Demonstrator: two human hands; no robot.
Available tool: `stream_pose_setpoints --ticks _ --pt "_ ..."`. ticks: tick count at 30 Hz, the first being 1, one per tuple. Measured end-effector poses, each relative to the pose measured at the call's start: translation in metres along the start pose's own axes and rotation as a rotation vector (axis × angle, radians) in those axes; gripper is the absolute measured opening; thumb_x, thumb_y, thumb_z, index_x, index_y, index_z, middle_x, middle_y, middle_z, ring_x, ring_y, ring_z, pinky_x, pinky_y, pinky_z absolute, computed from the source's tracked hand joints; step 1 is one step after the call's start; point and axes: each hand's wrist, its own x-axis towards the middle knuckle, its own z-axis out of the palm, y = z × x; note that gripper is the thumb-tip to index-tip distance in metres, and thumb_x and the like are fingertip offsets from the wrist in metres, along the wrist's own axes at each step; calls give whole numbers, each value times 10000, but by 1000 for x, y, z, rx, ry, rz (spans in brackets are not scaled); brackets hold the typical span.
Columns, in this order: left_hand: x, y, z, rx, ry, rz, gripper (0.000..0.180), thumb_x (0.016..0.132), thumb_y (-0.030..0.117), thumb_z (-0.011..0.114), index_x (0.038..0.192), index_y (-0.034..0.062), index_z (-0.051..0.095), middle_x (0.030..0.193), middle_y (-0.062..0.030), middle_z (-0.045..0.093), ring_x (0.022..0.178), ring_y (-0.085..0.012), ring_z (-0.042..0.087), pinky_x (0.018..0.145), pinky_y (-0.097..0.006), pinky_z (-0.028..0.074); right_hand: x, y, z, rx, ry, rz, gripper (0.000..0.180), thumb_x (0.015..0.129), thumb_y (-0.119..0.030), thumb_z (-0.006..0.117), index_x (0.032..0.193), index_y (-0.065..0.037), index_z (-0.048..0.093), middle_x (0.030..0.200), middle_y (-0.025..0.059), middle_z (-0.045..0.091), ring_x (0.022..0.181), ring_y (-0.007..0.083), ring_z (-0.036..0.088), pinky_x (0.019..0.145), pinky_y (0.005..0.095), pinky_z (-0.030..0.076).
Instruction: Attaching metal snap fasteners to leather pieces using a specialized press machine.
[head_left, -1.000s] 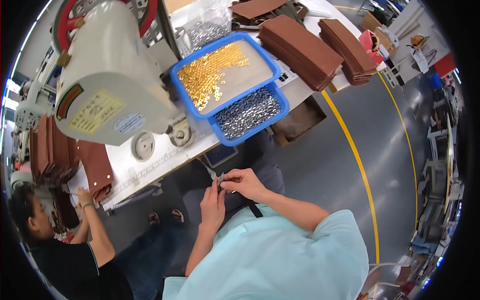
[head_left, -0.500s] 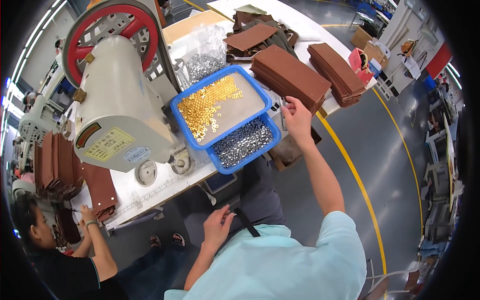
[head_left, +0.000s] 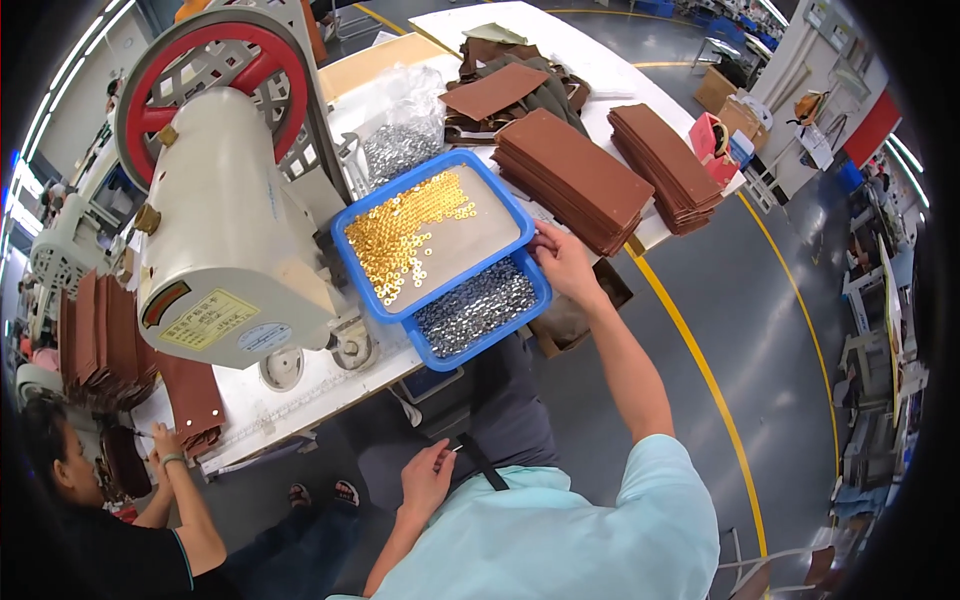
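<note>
At the right end of a blue tray [head_left: 385, 312] of gold-coloured ring-shaped pieces, my right hand [head_left: 566, 264] has its fingers curled against the rim. Whatever lies between those fingertips is hidden. Below and partly under that tray sits a second blue tray [head_left: 440, 364], full of small silver metal pieces [head_left: 478, 305]. Low over my lap, my left hand [head_left: 428, 478] is closed in a pinch, with a tiny pale bit at its fingertips, too small to name.
A press machine [head_left: 225, 220] with a red wheel stands left on the white table [head_left: 305, 408]. Brown leather stacks [head_left: 575, 180] lie beyond my right hand. A plastic bag [head_left: 405, 125] of silver pieces sits behind the trays. A co-worker [head_left: 130, 500] works at lower left.
My right hand has moved left and slightly nearer, from beside a slim metal item to the tray's right rim. My left hand stays over my lap. The whole view has shifted slightly.
</note>
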Motion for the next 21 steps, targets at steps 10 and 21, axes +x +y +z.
stream_pose_setpoints --ticks 10,21 --pt "10 -9 -1 31 19 19 263 922 113 737 1167 17 731 920 -110 736 752 -198 714 680 -295 573 50 -89 -122 -920 261 -276 514 852 -284 778 1305 -64 671 1310 179 665 1139 297 689 954 397 552" --pt "16 0 0 9 44 52 272 921 176 737 1162 51 732 932 -93 737 786 -242 716 713 -350 575 69 -111 -122 -1062 -228 32 583 856 -499 741 1322 -149 710 1272 197 650 1141 380 660 997 455 521"
